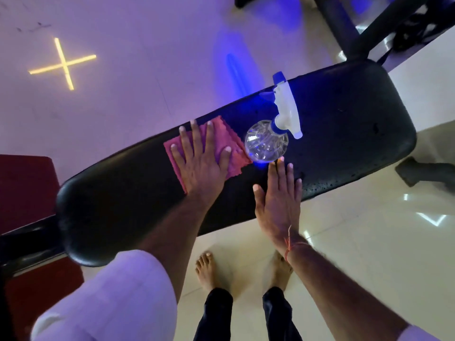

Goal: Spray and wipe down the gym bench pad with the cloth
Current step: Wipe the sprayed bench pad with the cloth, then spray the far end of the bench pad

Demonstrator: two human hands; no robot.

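Two bare hands over the long black padded gym bench pad [344,124], as I see it. Left hand [200,159] flat, palm down, fingers spread, pressing the pink square cloth [235,153] mid-pad. Right hand [278,200] flat, fingers loosely spread, tips nr the clear plastic spray bottle w/ white-blue trigger [269,141] standing on pad just right of cloth.

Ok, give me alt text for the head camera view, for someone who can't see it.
A person's left hand presses a pink cloth flat on a black gym bench pad. The open right hand hovers near a clear spray bottle standing there.
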